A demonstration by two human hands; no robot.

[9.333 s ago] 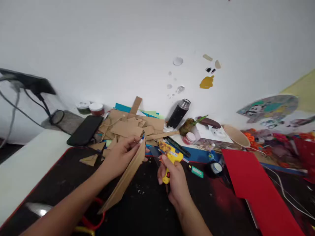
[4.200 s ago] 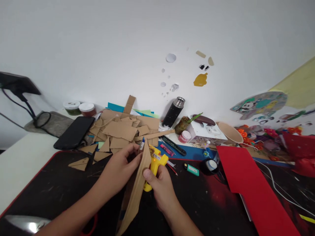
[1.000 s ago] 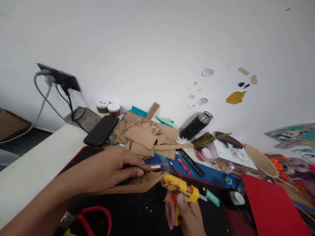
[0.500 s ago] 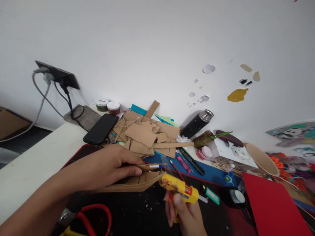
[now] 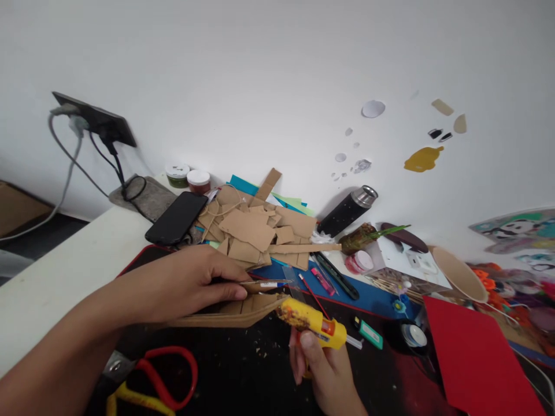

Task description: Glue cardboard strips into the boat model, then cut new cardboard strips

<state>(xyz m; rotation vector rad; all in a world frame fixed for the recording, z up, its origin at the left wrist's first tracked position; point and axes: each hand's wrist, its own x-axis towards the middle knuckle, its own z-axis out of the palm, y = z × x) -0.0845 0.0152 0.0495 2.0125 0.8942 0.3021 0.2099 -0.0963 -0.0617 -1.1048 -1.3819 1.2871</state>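
Note:
My left hand point(image 5: 212, 283) grips a folded cardboard piece point(image 5: 234, 319), thumb and fingers closed on its upper part. The piece has a long lower strip curving up to a pointed right end. My right hand point(image 5: 323, 364) is wrapped round the handle of a yellow glue gun point(image 5: 310, 322), whose nozzle end is dirty with brown residue. A clear glue stick point(image 5: 354, 342) pokes out of its back. The nozzle meets the right tip of the cardboard; whether glue is coming out I cannot tell. Scissors point(image 5: 167, 375) with red and yellow handles lie below my left arm.
Cardboard scraps point(image 5: 249, 228) are heaped behind my hands. A black phone point(image 5: 177, 218) lies left of them, a black flask point(image 5: 347, 212) leans at the wall. A green box cutter point(image 5: 370, 334), a pink pen-like item point(image 5: 322, 281) and a red sheet point(image 5: 477, 358) are to the right.
The view has tilted slightly, so the whole scene sits a little higher, and more of the scissors shows. Both hands keep their holds, the glue gun still at the cardboard's tip.

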